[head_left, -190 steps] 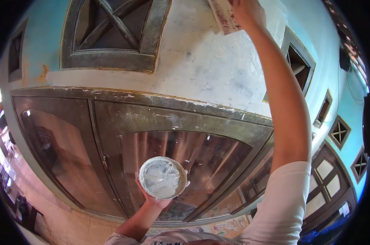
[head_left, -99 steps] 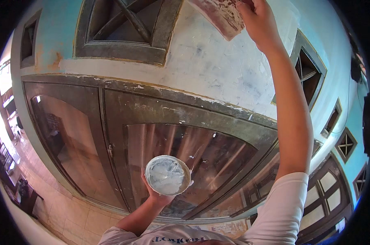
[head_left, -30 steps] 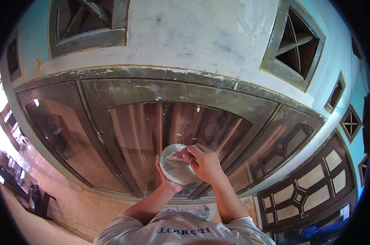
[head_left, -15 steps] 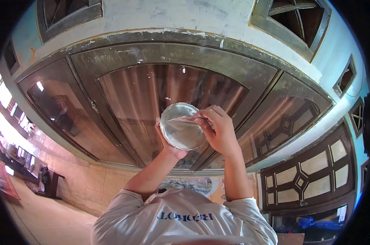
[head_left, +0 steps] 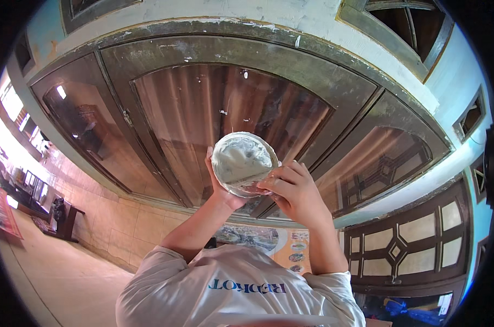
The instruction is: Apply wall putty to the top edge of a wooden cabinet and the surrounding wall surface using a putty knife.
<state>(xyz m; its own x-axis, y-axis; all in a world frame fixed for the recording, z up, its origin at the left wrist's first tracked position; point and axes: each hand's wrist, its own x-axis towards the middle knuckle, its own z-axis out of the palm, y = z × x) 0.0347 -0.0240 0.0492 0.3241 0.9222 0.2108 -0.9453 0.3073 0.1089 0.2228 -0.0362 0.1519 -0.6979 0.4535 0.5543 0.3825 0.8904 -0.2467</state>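
A round tub of white paste (head_left: 241,155) is held up in my left hand (head_left: 221,191), whose fingers wrap round its outside. My right hand (head_left: 289,185) grips a thin, flat, stained scraper (head_left: 247,179), its blade lying in the paste at the near right of the tub. Beyond both hands is a brown cabinet-like wooden frame with glazed panels (head_left: 184,101), flecked with white, and folds of curtain showing through the middle glass.
White plastered wall (head_left: 279,16) with wooden vent frames (head_left: 391,24) runs along the top. A dark panelled door (head_left: 410,240) stands at the right, a small dark table (head_left: 67,226) on the tiled floor (head_left: 122,240) at the left. A printed mat or poster (head_left: 258,234) shows below my arms.
My right hand has come down from high on the wall to the tub. Over the last second the scraper has moved toward the tub's near rim, and both hands appear higher in view.
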